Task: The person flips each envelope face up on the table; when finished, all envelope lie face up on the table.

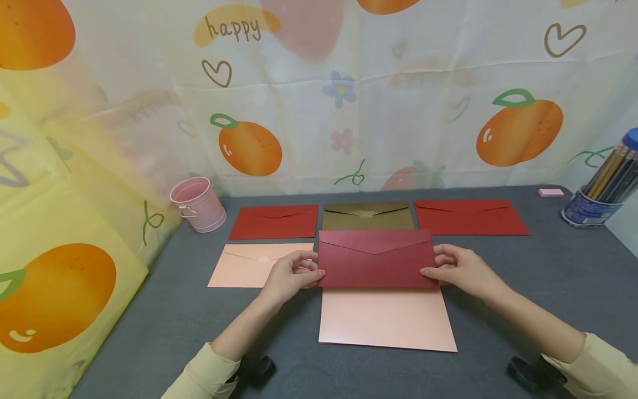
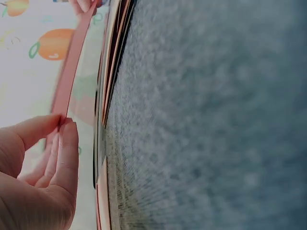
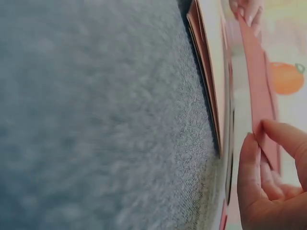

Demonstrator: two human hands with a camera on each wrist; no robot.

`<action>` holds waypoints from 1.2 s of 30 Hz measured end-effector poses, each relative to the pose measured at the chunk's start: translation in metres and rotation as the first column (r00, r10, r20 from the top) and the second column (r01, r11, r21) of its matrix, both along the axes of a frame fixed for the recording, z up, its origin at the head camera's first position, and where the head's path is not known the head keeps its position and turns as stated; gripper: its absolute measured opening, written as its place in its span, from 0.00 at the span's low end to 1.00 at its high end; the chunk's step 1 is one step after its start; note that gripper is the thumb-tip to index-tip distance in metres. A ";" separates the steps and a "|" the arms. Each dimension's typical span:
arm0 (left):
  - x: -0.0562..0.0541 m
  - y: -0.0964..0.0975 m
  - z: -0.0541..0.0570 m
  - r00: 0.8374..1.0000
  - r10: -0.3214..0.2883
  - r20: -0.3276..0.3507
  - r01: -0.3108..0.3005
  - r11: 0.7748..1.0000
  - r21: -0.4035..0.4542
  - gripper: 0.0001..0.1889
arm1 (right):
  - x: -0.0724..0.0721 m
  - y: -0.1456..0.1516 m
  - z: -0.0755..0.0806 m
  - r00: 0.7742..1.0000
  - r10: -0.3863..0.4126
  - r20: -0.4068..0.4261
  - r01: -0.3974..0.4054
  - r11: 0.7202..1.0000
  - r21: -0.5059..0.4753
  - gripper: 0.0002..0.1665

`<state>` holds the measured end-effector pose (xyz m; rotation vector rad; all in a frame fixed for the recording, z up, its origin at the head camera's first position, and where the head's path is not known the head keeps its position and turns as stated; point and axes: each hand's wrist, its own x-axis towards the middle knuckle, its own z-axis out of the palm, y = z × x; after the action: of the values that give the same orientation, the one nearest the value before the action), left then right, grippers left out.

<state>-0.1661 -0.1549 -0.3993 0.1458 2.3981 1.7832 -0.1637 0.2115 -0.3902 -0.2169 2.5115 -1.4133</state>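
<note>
Both hands hold up a dark red envelope [image 1: 376, 263], its pointed flap facing me. The left hand [image 1: 291, 271] pinches its left edge between thumb and fingers, and the right hand [image 1: 463, 270] pinches the right edge likewise. Both wrist views show the envelope lifted off the table, seen nearly edge-on. Beneath it lies a pale pink envelope [image 1: 386, 318] on top of a small stack, whose layered edges [image 3: 204, 57] show in the right wrist view. Another pale pink envelope [image 1: 239, 269] lies left, partly behind the left hand.
Behind lie a red envelope [image 1: 274, 221], an olive-gold envelope [image 1: 368, 213] partly covered in view, and another red envelope [image 1: 471, 217]. A pink bucket [image 1: 204, 208] stands back left. A pencil holder [image 1: 590, 209] and a pink eraser [image 1: 550, 193] are back right on the grey table [image 1: 164, 327].
</note>
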 end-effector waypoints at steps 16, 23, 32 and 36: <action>-0.005 0.006 -0.005 0.998 0.031 0.053 -0.031 1.000 -0.002 0.28 | -0.016 -0.005 -0.011 0.998 0.017 0.057 -0.014 0.999 -0.046 0.45; -0.001 0.008 -0.002 0.997 -0.008 0.073 0.009 1.000 -0.017 0.30 | -0.014 -0.004 -0.011 0.994 0.027 0.109 -0.014 0.993 -0.119 0.44; 0.007 0.006 0.000 0.990 -0.069 0.126 0.071 0.997 -0.014 0.31 | -0.008 -0.001 -0.012 0.987 0.073 0.144 -0.054 0.990 -0.134 0.43; 0.008 0.005 0.000 0.991 -0.069 0.117 0.073 0.997 -0.030 0.30 | -0.008 -0.002 -0.013 0.987 0.070 0.146 -0.053 0.992 -0.117 0.43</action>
<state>-0.1580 -0.1503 -0.3992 0.1191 2.3117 1.6710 -0.1715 0.2098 -0.4029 -0.1993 2.2880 -1.4899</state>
